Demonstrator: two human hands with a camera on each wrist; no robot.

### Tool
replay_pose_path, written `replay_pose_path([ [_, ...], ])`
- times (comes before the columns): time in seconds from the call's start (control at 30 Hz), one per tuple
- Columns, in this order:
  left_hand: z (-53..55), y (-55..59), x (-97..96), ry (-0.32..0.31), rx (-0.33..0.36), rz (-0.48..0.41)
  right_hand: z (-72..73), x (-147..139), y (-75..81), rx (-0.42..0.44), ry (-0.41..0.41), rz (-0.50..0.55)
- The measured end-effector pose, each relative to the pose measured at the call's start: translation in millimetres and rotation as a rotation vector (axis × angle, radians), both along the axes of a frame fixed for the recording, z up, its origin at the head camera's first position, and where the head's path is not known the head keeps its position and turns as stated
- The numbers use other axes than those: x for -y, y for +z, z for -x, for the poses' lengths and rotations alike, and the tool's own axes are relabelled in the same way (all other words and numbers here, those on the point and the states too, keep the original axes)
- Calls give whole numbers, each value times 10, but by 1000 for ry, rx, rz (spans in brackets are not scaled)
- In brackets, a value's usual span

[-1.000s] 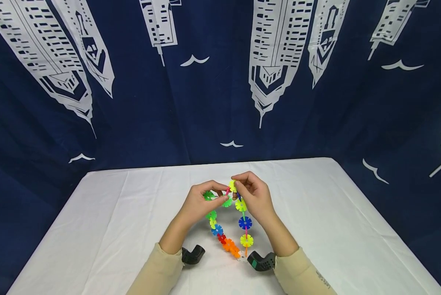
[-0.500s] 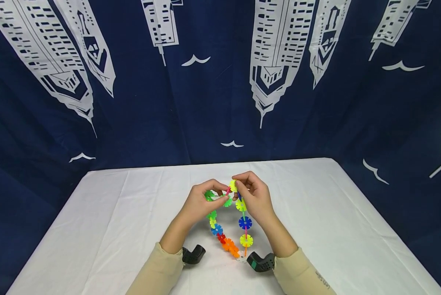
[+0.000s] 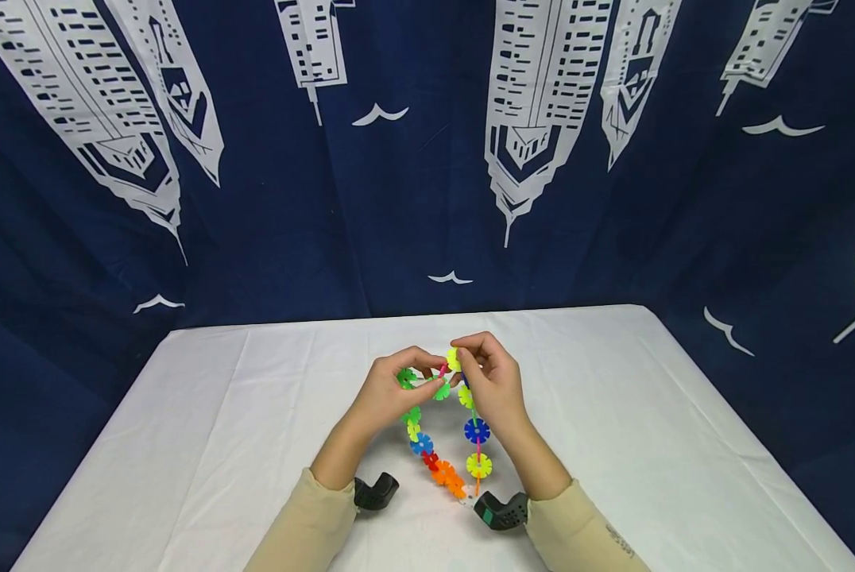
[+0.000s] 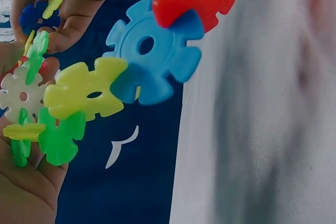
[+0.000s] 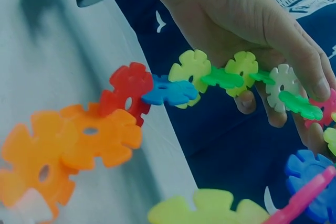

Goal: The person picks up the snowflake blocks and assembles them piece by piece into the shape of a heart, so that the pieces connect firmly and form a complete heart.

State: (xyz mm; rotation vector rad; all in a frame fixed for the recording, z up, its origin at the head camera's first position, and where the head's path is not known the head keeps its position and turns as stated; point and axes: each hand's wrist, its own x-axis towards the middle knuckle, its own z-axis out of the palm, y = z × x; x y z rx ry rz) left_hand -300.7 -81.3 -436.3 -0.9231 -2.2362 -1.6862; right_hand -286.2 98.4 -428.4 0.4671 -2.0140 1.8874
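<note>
A chain of slotted plastic flower discs hangs from both hands in a loop. In the head view my left hand (image 3: 388, 389) pinches a pink disc (image 3: 442, 371) between thumb and fingers. Beside it, my right hand (image 3: 497, 385) pinches a yellow disc (image 3: 454, 359), the two discs close together at the loop's top. Down the right side run a dark blue disc (image 3: 477, 431) and another yellow one. Red and orange discs (image 3: 442, 473) form the lower left. In the right wrist view, a whitish disc (image 5: 282, 86) and green discs lie close by the left fingers.
A white cloth (image 3: 220, 445) covers the table under the hands. Black wrist cameras (image 3: 376, 492) sit below both wrists, the right one close to the loop's bottom. A dark blue curtain (image 3: 399, 199) with white building prints hangs behind the table.
The right wrist has shifted slightly left and the yellow disc in the right hand has tilted a little. My left hand keeps its pinch on the pink disc, nearly still.
</note>
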Motion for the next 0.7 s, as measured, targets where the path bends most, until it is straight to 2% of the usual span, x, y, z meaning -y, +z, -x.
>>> replay_pose_path([
  [0.17, 12, -4, 21, -16, -6, 9, 1, 24, -18, 3, -10, -2],
  [0.27, 17, -6, 34, -25, -8, 10, 9, 5, -7, 46, 25, -7],
  [0.4, 21, -15, 34, -35, -10, 9, 30, -53, 9, 98, 97, -88],
  [0.5, 19, -16, 29, -43, -6, 12, 40, -86, 21, 90, 127, -164],
  [0.7, 19, -14, 29, -52, 8, 18, 23, -65, 27, 102, 99, -172],
])
